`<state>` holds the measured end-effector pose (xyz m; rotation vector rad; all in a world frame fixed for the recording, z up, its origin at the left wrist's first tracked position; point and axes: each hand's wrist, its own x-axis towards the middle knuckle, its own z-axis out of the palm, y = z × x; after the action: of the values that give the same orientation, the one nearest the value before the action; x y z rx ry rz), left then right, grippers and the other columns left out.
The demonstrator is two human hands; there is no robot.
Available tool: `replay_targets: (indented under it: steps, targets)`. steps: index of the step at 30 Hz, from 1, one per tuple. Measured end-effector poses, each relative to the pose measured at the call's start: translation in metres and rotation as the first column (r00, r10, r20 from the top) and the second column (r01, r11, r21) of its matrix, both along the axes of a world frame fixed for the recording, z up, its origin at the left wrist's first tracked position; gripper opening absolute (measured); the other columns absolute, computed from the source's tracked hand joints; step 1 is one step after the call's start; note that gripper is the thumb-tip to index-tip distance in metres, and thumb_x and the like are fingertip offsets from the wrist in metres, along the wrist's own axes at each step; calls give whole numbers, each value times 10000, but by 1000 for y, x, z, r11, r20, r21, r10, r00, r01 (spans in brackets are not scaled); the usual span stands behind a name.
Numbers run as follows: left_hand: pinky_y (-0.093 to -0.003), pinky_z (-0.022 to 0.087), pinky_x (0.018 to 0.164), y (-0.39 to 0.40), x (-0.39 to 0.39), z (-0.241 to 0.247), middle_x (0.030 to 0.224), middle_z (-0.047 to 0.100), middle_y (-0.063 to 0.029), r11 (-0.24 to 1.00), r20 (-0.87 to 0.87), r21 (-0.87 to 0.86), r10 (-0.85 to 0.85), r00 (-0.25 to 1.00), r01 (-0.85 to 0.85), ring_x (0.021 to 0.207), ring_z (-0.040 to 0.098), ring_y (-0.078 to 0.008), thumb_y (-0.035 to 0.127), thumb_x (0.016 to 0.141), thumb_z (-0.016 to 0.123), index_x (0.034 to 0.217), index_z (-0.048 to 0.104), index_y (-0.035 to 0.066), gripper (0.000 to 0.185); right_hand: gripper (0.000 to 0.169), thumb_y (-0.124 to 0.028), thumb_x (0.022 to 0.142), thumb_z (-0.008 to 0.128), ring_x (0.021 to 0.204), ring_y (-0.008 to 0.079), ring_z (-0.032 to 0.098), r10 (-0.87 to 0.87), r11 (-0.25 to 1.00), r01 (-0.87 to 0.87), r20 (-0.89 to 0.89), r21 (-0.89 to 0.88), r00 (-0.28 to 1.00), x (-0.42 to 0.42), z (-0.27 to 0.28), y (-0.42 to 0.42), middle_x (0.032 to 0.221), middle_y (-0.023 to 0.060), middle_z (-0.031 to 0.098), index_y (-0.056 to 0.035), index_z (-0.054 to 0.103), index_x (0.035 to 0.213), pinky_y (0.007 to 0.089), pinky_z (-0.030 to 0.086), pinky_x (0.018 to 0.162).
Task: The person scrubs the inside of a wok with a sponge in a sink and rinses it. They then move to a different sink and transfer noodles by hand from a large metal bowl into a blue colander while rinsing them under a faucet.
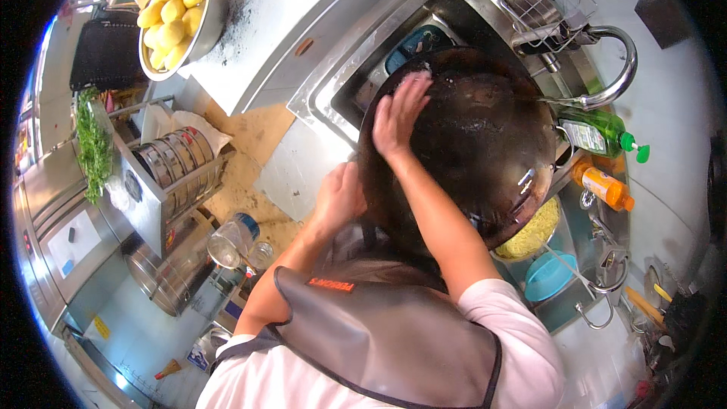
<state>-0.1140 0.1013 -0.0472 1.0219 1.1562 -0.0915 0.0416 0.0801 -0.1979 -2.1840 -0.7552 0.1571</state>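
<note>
A large dark wok (477,130) rests over a stainless-steel sink (335,96), covering much of the basin. My left hand (339,193) is closed at the wok's near left edge; the exact grip is partly hidden. Flat against the wok's surface lies my right hand (402,113), slightly blurred, with fingers stretched towards the far rim. A little whitish foam shows by its fingertips, and whatever may be under the palm is hidden. On the wok's right side sits a metal loop handle (565,147). A curved chrome faucet (625,62) reaches over the right rim.
Beyond the wok, a blue container (417,45) sits in the sink. Green (596,132) and orange (603,184) bottles stand at right. Yellow shreds (531,233) and a light-blue bowl (550,275) occupy a second basin. Peeled potatoes (173,20) fill a metal bowl on the left counter (272,17).
</note>
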Motion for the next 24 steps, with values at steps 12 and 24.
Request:
replay_targets:
  steps: [12,24]
  targets:
    - [-294,299,430,-23,-9,34,575,377,28,905,139,-184,410,902,-383,472,359,-102,301,1093,435,813,427,129,328,713,-429,971,556,1543,375,88,532,525,-322,9,-788,847,106,35,-193,1668,216,97,-125,319,1570,665,26,1186]
    - [-247,284,446,-41,76,187,570,426,-45,978,368,83,148,918,-191,462,319,-92,191,1096,350,985,400,24,207,347,-236,889,689,1120,449,570,-331,811,292,13,-507,944,247,-98,-203,1176,245,598,-82,604,1188,510,490,914]
